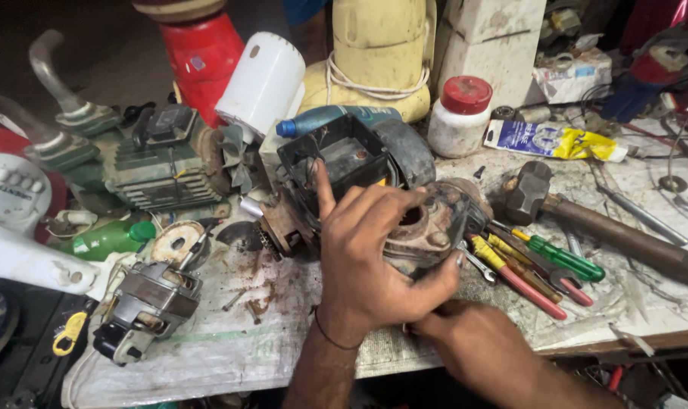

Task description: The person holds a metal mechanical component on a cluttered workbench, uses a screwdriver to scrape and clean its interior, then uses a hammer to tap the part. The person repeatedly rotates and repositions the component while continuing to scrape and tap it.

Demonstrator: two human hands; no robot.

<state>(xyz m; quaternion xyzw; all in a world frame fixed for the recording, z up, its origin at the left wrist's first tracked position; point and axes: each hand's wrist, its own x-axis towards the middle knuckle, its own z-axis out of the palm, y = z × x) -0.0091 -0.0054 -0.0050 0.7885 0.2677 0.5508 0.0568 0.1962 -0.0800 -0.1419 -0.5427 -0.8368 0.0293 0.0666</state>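
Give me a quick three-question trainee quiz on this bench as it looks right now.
1. True or false: the left hand grips the rusty motor housing.
2. What lies right of the housing? A) a blue bucket B) screwdrivers with red, yellow and green handles C) a saw
3. What colour is the lid of the white jar at the back of the bench?

Key: 1 true; 2 B; 3 red. The right hand sits below the housing, its fingers hidden by the left hand.
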